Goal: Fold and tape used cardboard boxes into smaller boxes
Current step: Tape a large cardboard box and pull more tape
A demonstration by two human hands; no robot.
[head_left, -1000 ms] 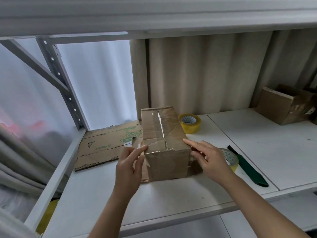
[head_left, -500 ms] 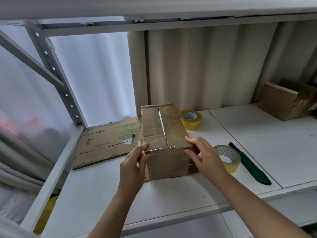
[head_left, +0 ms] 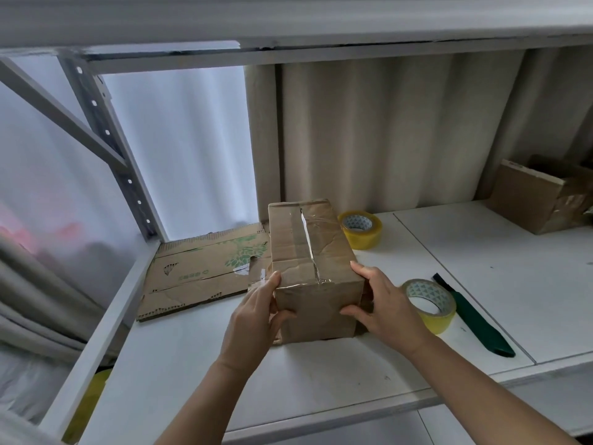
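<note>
Taped box (head_left: 313, 277), thumbs now wrapped onto near face

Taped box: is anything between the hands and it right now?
Nothing visible. The left hand and right hand already hold the taped box by its near corners, bare fingers on cardboard. The flat cardboard lies to its left, and the nearer tape roll sits behind the right hand.

White shelf (head_left: 337, 380), beige curtain (head_left: 385, 133), pale window, perhaps (head_left: 179, 149).
</note>
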